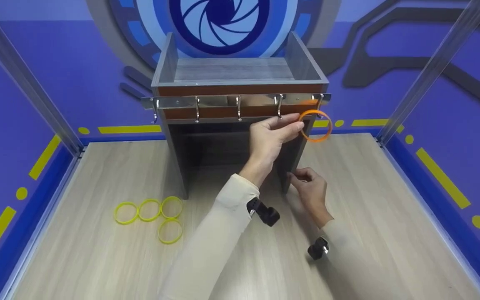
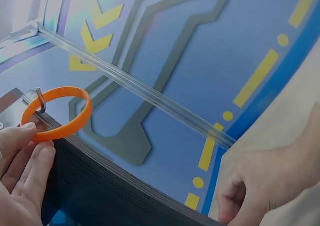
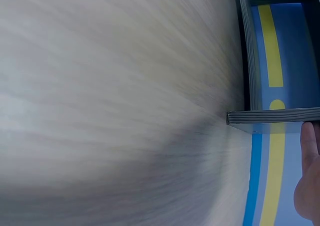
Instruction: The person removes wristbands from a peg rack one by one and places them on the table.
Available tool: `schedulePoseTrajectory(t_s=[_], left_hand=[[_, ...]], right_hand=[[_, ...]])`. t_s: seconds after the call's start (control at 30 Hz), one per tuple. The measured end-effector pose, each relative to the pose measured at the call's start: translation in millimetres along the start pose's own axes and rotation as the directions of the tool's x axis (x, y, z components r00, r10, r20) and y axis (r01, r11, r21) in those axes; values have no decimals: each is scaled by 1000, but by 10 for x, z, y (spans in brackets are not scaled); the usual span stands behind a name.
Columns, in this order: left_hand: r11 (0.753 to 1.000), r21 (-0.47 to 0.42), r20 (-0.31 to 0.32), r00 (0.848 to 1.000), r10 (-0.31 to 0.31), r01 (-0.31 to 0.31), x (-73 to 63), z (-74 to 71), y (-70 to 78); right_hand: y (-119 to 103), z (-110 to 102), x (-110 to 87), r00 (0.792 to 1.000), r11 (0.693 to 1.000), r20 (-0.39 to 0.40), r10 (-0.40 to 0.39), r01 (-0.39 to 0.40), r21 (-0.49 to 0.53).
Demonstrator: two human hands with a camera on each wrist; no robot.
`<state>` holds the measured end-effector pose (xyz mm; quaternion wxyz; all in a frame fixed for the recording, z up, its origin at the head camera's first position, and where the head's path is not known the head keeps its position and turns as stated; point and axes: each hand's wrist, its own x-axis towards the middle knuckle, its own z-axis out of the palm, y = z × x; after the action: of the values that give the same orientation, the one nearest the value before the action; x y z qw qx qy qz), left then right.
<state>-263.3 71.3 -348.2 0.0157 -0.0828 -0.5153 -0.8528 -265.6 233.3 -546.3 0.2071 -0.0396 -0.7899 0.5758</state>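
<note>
My left hand (image 1: 267, 139) pinches an orange ring (image 1: 331, 127) at the right end of the metal hook rail (image 1: 258, 100). In the left wrist view, the upturned tip of the end hook (image 2: 41, 100) shows within the orange ring (image 2: 82, 117), whose near side lies between thumb and fingers. Lower down, my right hand (image 1: 313, 189) holds the front edge of the grey wooden stand's right side panel (image 1: 294, 162), fingers bent. The right wrist view catches one fingertip (image 3: 307, 131) against that panel (image 3: 270, 116).
Several yellow rings (image 1: 126, 213) lie flat on the wooden tabletop (image 1: 98, 258), left of the stand. An open tray-like top (image 1: 236, 68) crowns the stand. Blue patterned walls (image 1: 440, 104) with metal corner posts (image 1: 431, 71) enclose the table.
</note>
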Motion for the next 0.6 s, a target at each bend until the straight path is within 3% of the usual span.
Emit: schedulePoseTrajectory(t_s=[0.27, 0.6], left_hand=[[997, -64, 12, 999, -37, 38, 4, -46, 6], [993, -99, 42, 998, -52, 56, -48, -100, 14]], right_hand=[[-17, 11, 2, 1000, 999, -5, 12, -12, 45], [-20, 7, -15, 1000, 999, -6, -2, 2, 32]])
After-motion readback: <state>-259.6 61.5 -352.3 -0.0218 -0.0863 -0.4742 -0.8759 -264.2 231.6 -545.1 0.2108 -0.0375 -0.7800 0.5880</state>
